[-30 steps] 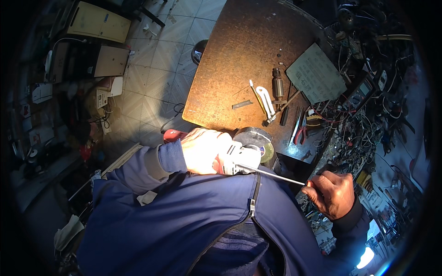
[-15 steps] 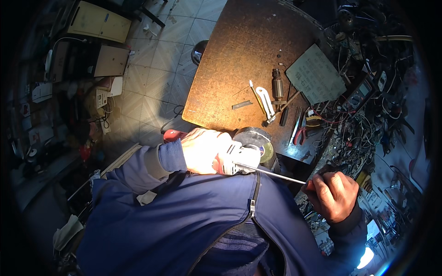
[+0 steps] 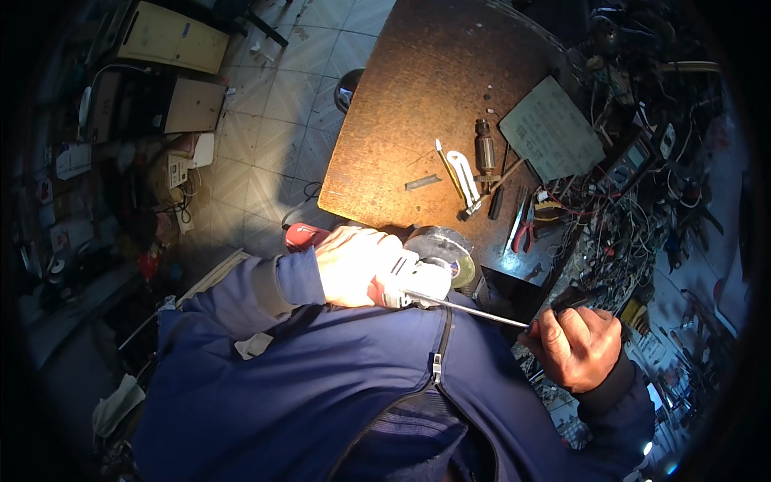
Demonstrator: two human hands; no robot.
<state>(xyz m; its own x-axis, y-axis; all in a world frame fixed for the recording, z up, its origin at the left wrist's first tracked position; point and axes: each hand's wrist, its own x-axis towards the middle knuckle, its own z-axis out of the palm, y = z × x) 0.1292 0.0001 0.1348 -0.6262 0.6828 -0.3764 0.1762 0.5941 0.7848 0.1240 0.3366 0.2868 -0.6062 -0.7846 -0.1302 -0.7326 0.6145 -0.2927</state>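
My left hand (image 3: pixel 353 265) is wrapped round the body of an angle grinder (image 3: pixel 426 281), held close against my jacket. Its red rear end (image 3: pixel 305 236) sticks out to the left of the hand, and a dark guard (image 3: pixel 436 241) with a greenish disc (image 3: pixel 463 271) faces the table. In my right hand (image 3: pixel 580 347), closed round the handle, is a screwdriver with a long metal shaft (image 3: pixel 482 311). The shaft points left, and its tip meets the side of the grinder's head. Fingers hide most of the handle.
On the wooden table (image 3: pixel 418 88) lie a motor armature (image 3: pixel 483 149), a white wrench-like tool (image 3: pixel 461 178), a small metal strip (image 3: pixel 423 182), a dark screwdriver (image 3: pixel 496 201) and red-handled pliers (image 3: pixel 525 233). A greenish board (image 3: pixel 552 128), a multimeter (image 3: pixel 630 165) and tangled wires crowd the right.
My right hand has turned and shifted slightly left and down with the screwdriver. The grinder has moved very slightly left; its shaft contact stays near the same spot.
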